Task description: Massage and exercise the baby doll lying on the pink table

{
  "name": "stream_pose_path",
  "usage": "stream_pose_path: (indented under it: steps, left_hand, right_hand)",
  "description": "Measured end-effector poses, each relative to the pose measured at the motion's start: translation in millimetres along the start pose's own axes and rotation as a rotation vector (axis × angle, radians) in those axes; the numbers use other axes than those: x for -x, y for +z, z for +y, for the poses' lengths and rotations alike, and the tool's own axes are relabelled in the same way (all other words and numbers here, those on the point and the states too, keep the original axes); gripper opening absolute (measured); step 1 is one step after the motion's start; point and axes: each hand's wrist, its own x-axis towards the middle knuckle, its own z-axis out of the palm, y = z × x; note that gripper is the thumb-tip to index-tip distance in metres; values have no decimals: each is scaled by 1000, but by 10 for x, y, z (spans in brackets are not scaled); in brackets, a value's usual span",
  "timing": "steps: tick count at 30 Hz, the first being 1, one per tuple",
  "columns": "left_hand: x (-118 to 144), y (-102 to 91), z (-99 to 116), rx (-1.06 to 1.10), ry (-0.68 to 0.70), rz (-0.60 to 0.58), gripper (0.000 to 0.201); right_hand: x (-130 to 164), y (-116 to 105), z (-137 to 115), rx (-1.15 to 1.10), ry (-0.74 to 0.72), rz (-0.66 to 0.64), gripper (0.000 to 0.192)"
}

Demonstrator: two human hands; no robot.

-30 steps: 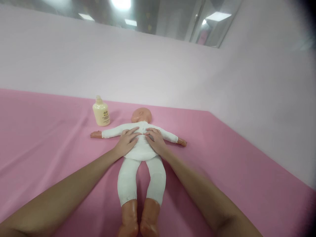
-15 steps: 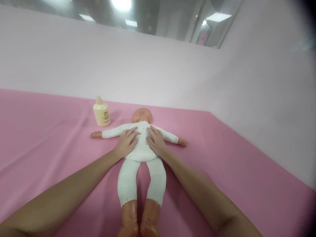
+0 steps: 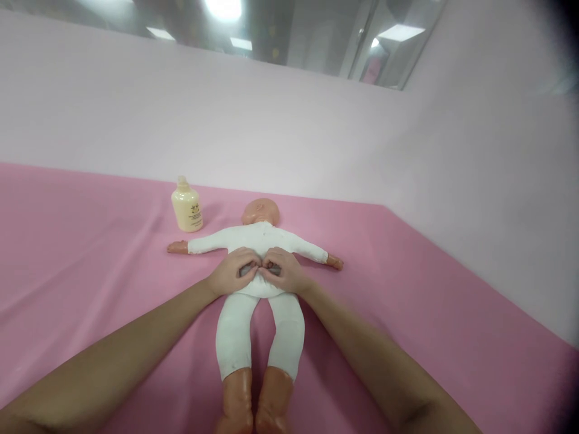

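1. While I am looking down over the pink surface (image 3: 113, 253), a pale yellow bottle (image 3: 188, 211) is standing near the wall (image 3: 226, 120), just beyond the outstretched left-side arm (image 3: 208, 242) of the doll (image 3: 262, 290) and well apart from my grip.
2. Above the wall, a glass panel (image 3: 316, 42) is showing bright lights.
3. My forearms (image 3: 149, 328) are flanking the doll's legs (image 3: 234, 331), and my hands are hiding part of its white clothing.
4. The doll is lying on the surface directly beneath my grip: my left hand (image 3: 235, 272) is resting on one half of its lower torso, my right hand (image 3: 284, 271) on the other.
5. In each hand my fingers are bending round toward the thumb, leaving a small gap with white showing through; the tips are sitting close together at the midline. Whether they are pinching a fold, I cannot tell.
6. The doll's long axis is running away from me, its head (image 3: 261, 211) pointing toward the wall and its legs toward me.
7. Its head is facing left, an ear showing on top, while both its arms are spreading sideways.
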Motion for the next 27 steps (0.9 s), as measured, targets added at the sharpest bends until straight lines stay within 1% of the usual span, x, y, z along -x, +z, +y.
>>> stream_pose_path:
  steps: [2, 4, 5, 6, 8, 10, 11, 12, 13, 16, 17, 18, 22, 25, 27]
  left_hand:
    - [-3, 28, -36, 22, -107, 65, 17]
    - [-1, 55, -72, 17, -206, 132, 26]
    - [1, 69, -92, 8, -247, 162, 32]
    - [4, 82, -114, -2, -286, 192, 37]
    - [10, 108, -166, -30, -360, 246, 46]
    - [17, 129, -227, -70, -428, 295, 49]
    - [20, 135, -258, -92, -460, 318, 48]
    - [24, 137, -287, -114, -489, 336, 46]
    - [28, 135, -314, -134, -518, 347, 42]
    - [43, 107, -364, -161, -592, 322, 35]
    - [49, 95, -369, -167, -609, 302, 35]
    - [54, 84, -368, -172, -625, 286, 36]
    - [60, 61, -330, -151, -643, 248, 48]
    - [45, 53, -295, -49, -582, 207, 54]
    - [33, 37, -276, 29, -539, 169, 58]
  right_hand:
    - [-6, 28, 32, -5, 74, 108, 19]
    - [-11, 52, 59, 10, 173, 198, 12]
    - [-13, 62, 71, 20, 224, 219, 6]
    - [-15, 72, 81, 30, 273, 223, 8]
    - [-18, 89, 102, 53, 379, 213, 32]
    - [-20, 103, 124, 67, 500, 197, 56]
    - [-20, 106, 134, 74, 550, 198, 63]
    - [-19, 105, 143, 84, 581, 210, 65]
    - [-17, 99, 150, 102, 589, 231, 62]
    - [-3, 52, 159, 191, 545, 280, 30]
    - [4, 31, 157, 212, 553, 276, 23]
    - [13, 10, 153, 223, 578, 264, 20]
    - [59, -24, 130, 213, 713, 234, 31]
    - [97, -9, 131, 150, 700, 262, 45]
    - [111, -4, 146, 15, 671, 275, 59]
